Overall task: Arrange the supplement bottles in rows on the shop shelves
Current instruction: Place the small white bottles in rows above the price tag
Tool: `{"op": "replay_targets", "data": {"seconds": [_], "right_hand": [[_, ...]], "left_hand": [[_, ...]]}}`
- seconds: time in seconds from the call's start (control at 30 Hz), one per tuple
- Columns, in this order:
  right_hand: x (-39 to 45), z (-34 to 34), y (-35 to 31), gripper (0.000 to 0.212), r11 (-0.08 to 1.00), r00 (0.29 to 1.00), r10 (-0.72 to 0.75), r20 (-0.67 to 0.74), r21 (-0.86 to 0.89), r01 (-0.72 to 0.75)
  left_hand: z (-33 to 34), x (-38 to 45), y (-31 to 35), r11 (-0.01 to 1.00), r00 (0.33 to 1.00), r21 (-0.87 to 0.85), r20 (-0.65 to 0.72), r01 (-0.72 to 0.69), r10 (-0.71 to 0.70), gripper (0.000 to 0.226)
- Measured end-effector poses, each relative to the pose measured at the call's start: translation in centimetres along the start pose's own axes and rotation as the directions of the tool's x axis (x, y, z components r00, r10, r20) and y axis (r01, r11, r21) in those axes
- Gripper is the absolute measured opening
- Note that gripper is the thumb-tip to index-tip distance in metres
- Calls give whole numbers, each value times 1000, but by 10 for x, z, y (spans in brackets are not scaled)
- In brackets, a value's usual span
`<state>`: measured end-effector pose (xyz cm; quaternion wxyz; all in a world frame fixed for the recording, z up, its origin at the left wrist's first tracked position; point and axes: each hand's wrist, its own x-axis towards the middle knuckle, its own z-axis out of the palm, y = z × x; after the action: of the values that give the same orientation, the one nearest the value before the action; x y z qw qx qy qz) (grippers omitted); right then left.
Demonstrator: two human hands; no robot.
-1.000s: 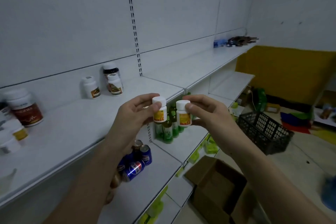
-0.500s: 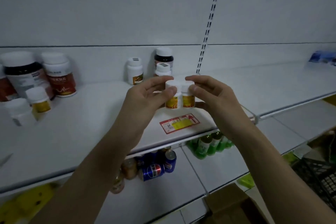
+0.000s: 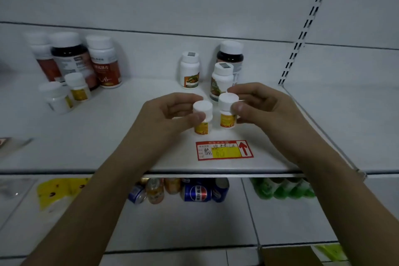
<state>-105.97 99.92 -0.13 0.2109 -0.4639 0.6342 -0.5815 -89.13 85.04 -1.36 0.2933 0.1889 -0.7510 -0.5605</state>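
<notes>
A shop, shown by white slotted-upright shelving (image 3: 129, 136) stocked with supplement bottles (image 3: 105, 65), a red-and-yellow handwritten price tag (image 3: 224, 150) stuck on the shelf, and drink cans (image 3: 198, 192) and green bottles (image 3: 282, 188) below.

Bare white shelf board (image 3: 133, 136) lies open from 8 to 10 o'clock of the hands. At 12 o'clock two white-capped label bottles (image 3: 190, 71) and a dark brown jar (image 3: 231, 56) block the back. A red-and-yellow price sticker (image 3: 224, 150) lies flat at 6.

white bottles (image 3: 202, 117), yellow labels (image 3: 227, 120)
</notes>
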Motion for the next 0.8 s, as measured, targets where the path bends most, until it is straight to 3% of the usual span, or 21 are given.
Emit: {"op": "replay_targets", "data": {"seconds": [0.37, 0.8], "right_hand": [[-5, 6, 16, 24, 995, 999, 12, 37, -97, -8], [-8, 8, 14, 23, 999, 999, 1, 33, -33, 0]], "left_hand": [[4, -5, -5, 983, 997, 182, -74, -9, 23, 30], [5, -3, -7, 985, 998, 161, -17, -59, 63, 38]]}}
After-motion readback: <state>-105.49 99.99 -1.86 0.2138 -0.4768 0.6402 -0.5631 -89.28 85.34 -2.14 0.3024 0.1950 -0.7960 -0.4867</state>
